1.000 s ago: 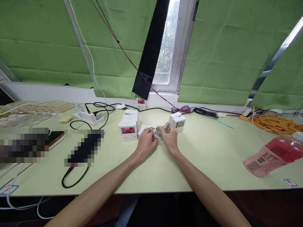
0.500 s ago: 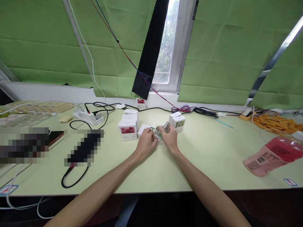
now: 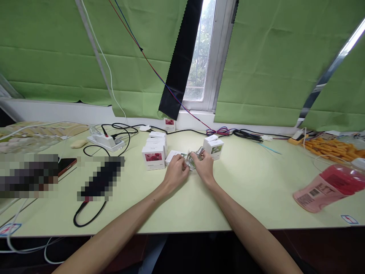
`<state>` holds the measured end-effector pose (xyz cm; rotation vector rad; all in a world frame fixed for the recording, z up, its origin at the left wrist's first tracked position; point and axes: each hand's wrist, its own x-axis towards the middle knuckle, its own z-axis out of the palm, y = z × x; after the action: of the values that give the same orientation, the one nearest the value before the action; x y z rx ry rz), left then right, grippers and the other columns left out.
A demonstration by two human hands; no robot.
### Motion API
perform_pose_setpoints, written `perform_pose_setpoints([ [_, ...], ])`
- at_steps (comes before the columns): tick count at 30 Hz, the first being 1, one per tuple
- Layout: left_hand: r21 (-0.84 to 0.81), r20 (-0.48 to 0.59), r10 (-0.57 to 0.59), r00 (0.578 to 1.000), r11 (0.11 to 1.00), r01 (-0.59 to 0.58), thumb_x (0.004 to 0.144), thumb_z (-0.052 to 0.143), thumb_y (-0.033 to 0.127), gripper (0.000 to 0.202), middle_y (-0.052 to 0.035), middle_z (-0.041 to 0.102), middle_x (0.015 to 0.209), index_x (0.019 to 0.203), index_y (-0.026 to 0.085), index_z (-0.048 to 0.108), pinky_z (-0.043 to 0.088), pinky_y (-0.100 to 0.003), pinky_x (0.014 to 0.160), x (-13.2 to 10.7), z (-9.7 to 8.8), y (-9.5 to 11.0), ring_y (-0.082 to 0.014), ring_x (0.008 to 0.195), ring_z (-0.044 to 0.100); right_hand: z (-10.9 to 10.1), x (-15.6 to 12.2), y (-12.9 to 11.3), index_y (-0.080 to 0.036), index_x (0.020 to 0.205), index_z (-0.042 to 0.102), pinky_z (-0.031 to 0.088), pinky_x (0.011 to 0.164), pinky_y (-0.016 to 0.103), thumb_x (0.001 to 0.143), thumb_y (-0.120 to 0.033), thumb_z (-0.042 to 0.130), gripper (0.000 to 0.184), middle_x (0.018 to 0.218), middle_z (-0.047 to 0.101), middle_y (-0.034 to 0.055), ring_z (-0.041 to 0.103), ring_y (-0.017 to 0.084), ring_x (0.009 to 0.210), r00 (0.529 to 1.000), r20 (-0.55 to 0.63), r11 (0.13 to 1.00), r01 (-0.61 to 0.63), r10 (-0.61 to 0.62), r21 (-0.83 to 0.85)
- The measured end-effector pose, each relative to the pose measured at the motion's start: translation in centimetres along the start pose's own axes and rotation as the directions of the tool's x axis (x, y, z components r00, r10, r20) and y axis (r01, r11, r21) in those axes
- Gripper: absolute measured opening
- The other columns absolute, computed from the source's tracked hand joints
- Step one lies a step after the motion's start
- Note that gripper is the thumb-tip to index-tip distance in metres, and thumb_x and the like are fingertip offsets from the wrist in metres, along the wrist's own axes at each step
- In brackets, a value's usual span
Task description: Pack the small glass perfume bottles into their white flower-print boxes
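My left hand [image 3: 177, 170] and my right hand [image 3: 204, 166] meet over the middle of the table. Between them is a shiny clear-and-silver thing [image 3: 190, 162] with a round, coiled look; its exact kind is unclear. The fingers of both hands are closed on it, the left at its left edge and the right over its right side. A silvery end shows above my right fingers. Just behind my left hand lies a white box [image 3: 172, 156]. White boxes with a red picture [image 3: 154, 159] stand in a row to the left, and white boxes with a green picture [image 3: 216, 150] stand beyond my right hand.
A pink-labelled bottle [image 3: 319, 188] stands at the right, before a pile of orange sticks [image 3: 330, 148]. On the left are a power strip [image 3: 105, 141], a blurred-out dark object [image 3: 102, 177] and a black cable loop [image 3: 75, 219]. More cables [image 3: 246, 136] run along the wall.
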<state>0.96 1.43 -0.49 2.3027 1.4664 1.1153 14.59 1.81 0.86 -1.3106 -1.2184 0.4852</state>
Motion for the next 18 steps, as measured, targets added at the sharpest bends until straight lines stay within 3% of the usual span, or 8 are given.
perform_pose_setpoints([
  [18, -0.007, 0.003, -0.001, 1.0, 1.0, 0.001, 0.081, 0.055, 0.012, 0.02, -0.0056, 0.057, 0.088, 0.067, 0.022, 0.045, 0.046, -0.038, 0.08, 0.0, 0.05, -0.03, -0.023, 0.091, 0.055, -0.08, 0.05, -0.09, -0.022, 0.068, 0.054, 0.038, 0.063, 0.028, 0.079, -0.048, 0.066, 0.031, 0.061, 0.054, -0.0029, 0.047, 0.015, 0.061, 1.0, 0.005, 1.0, -0.004, 0.004, 0.015],
])
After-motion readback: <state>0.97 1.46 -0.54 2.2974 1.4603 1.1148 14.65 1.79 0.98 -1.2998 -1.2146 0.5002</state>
